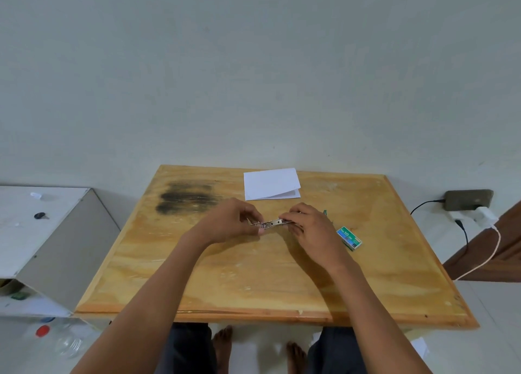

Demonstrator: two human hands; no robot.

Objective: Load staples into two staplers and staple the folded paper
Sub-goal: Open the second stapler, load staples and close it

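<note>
A small metal stapler is held just above the middle of the wooden table, spread open lengthwise. My left hand pinches its left end. My right hand grips its right end with curled fingers. A green staple box lies on the table right of my right hand. Just behind that hand a green object peeks out, mostly hidden. The folded white paper lies at the table's far edge.
A dark burn-like stain marks the table's far left. A white cabinet stands to the left with a black knob on top. A power strip with chargers and cables is on the wall at right. My bare feet show below the table.
</note>
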